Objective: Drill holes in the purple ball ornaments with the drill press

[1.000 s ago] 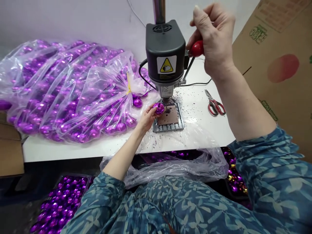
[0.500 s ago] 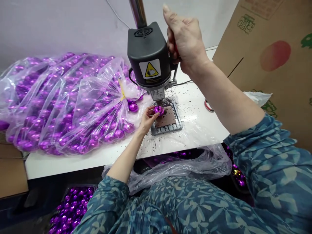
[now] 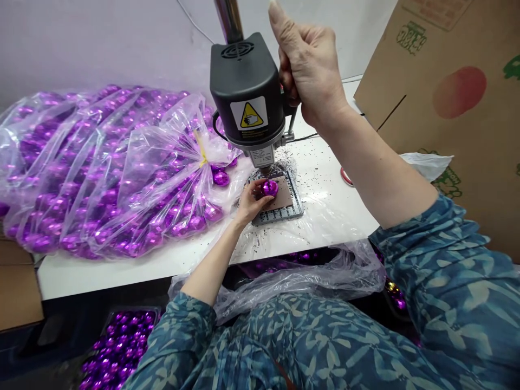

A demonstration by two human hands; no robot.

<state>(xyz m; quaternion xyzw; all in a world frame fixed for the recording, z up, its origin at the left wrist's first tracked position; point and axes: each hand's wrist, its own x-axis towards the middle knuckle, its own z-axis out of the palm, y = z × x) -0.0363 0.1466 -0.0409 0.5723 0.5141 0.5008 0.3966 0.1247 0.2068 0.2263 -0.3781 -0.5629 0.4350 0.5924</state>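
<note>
Between the thumb and fingers of my left hand [image 3: 251, 202] is a shiny purple faceted ball [image 3: 270, 188], held over the brown pad on the metal base [image 3: 280, 214] of a small drill press [image 3: 246, 92]. A dark spot shows on top of the ball. My right hand [image 3: 314, 67] is wrapped round the press's feed handle at the right of the black motor housing; the hand mostly hides the handle. The chuck, just behind the ball, is only partly visible.
A tied clear bag [image 3: 101, 173] of purple balls fills the table's left side. Dark shavings lie around the press. A cardboard box [image 3: 459, 108] stands at right. Below the table edge are an open plastic bag [image 3: 309, 287] and a bin of purple balls [image 3: 117, 346].
My left hand has shifted the ball slightly right and turned it, so the dark spot now faces up. My right hand stays on the handle.
</note>
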